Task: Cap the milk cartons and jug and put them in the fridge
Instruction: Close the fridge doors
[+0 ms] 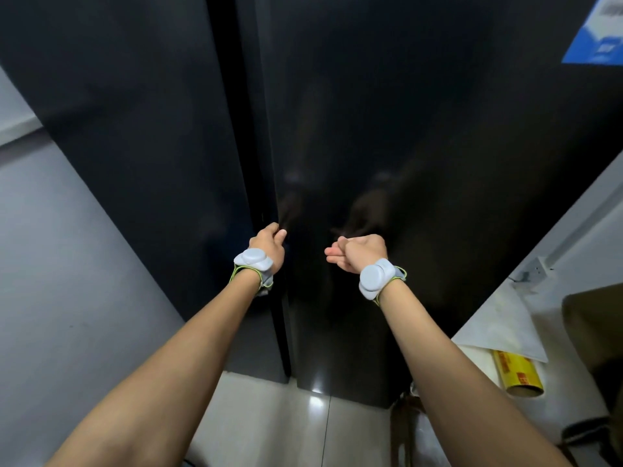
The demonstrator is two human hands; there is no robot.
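Observation:
A tall black two-door fridge [387,129] fills the view in front of me, with a dark vertical gap between its doors. My left hand [269,242] curls its fingers around the left edge of the right fridge door [438,163] at the gap. My right hand [357,252] hovers just in front of that door, fingers loosely bent, holding nothing. Both wrists carry grey sensor bands. No milk cartons or jug are in view.
A grey wall [67,264] stands close on the left. On the right, a white counter [499,318] holds a yellow roll of wrap [519,372] and a brown bag [596,325]. Glossy floor tiles [269,416] lie below. A blue sticker [596,32] marks the door's upper right.

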